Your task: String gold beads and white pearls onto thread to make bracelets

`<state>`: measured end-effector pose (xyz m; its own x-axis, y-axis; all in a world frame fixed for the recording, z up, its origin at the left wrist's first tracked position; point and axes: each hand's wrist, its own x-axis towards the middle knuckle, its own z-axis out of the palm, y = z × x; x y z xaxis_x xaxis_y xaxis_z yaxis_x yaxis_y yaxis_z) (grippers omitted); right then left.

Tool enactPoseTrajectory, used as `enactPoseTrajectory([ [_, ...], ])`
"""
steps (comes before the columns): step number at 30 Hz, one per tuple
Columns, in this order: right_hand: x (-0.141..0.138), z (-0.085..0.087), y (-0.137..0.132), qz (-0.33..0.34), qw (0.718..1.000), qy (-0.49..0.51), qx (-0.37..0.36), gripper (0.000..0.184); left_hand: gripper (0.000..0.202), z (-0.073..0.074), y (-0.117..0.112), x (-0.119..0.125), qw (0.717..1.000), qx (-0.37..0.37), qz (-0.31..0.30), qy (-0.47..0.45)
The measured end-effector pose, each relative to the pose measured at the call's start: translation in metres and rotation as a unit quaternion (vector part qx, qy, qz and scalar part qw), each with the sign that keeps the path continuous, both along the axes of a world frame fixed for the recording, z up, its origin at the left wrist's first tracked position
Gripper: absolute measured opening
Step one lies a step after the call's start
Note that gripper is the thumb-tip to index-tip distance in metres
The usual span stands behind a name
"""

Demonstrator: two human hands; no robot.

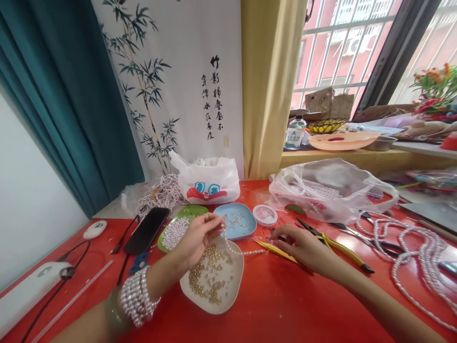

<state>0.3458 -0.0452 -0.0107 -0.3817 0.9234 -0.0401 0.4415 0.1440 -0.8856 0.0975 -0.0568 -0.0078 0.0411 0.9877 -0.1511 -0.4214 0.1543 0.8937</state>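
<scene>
Both pinching a bead strand (246,253) in the left hand (200,236) and risking, by slackening, a spill over the tray (233,283); leaving the grip of the right hand (303,245) unclear.

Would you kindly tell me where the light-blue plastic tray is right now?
In the head view, the light-blue plastic tray sits just below centre, left of the round white container and beyond the cream plastic tray of gold beads.

Pearly lilac bead strands (136,296) around left wrist (159,280), smooth grey-green bangle (114,312) beside them, bare forearms (373,297)
</scene>
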Motion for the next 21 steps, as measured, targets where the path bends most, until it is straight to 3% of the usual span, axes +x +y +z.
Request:
enactPoseTrajectory([
  [3, -0.024, 0.007, -0.001, -0.019, 0.998, 0.055, -0.031, 0.011, 0.007, 0.004, -0.006, 0.009, 0.999, -0.017, -0.032, 0.017],
  [9, -0.070, 0.015, -0.009, 0.046, 0.962, 0.209, -0.170, 0.028, 0.014, 0.010, -0.011, 0.017, 0.997, 0.038, -0.047, 0.042],
  [15, -0.079, 0.015, -0.009, 0.080, 0.924, 0.289, -0.238, 0.022, 0.013, 0.016, -0.014, 0.009, 0.982, 0.091, -0.024, 0.166],
  [21, -0.081, 0.020, -0.013, 0.087, 0.925, 0.284, -0.238, 0.016, 0.008, 0.019, -0.022, 0.008, 0.982, 0.082, -0.019, 0.168],
])
